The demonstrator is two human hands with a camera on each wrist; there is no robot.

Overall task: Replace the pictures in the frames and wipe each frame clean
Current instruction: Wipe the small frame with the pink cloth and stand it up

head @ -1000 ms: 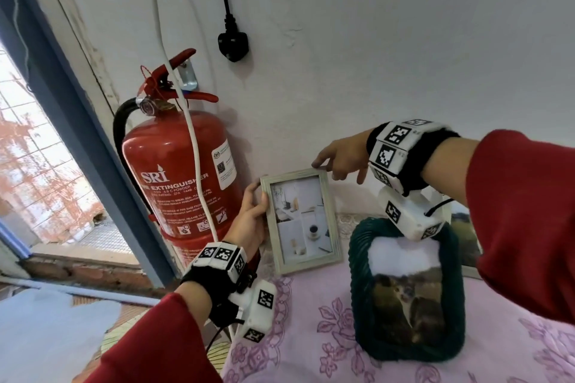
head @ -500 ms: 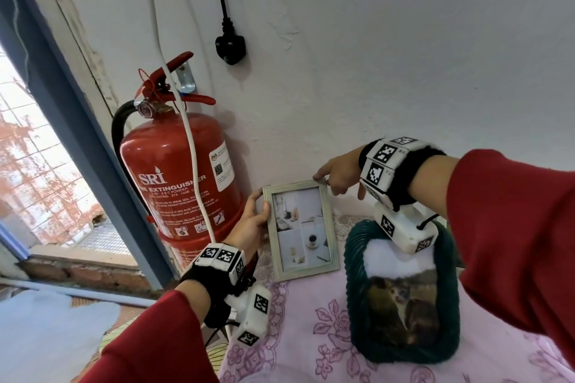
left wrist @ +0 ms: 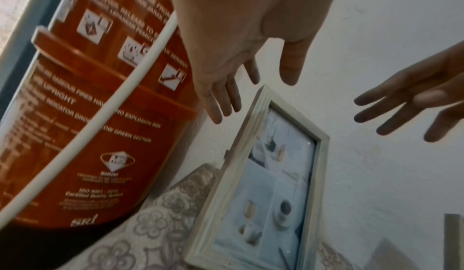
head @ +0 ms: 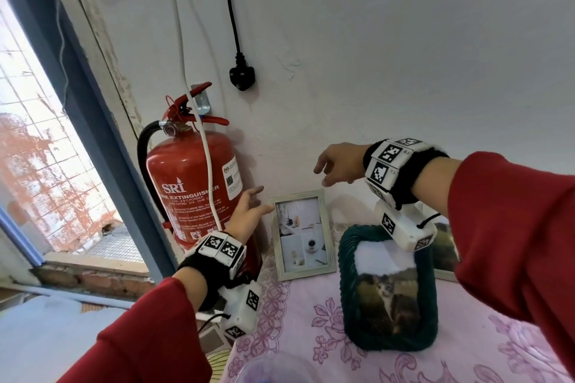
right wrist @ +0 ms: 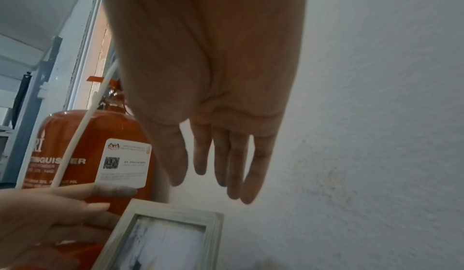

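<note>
Our left hand (head: 249,214) was spread and empty, fingers straight, just beside the left edge of the pale frame (head: 301,235) without gripping it; our right hand (head: 337,163) hung above the frame's top right corner, fingers loose, holding nothing either. So the grip was off on both sides! The frame stood on the floral cloth (head: 311,314) and leaned back against the white wall (head: 404,56), right beside the extinguisher (head: 189,183), with the green frame (head: 387,289) and its cat picture in front and to the right. By our reckoning the step in hand was setting this frame down, and doing it well called for drawing the fingers straight away from the edges, so that nothing snagged the top corner and tipped it forward, and checking that its foot sat flat on the cloth. A third frame (head: 445,246) peeked out behind our right wrist, mostly hidden. And the writing: the red cylinder read "SRI" and "EXTINGUISHER", with "ABC POWDER" beneath; the left wrist view caught "NO EXPLOSION RISK" and "KEEP UPRIGHT" partly blurred, plus a white sticker (right wrist: 124,162) with a QR code.
</note>
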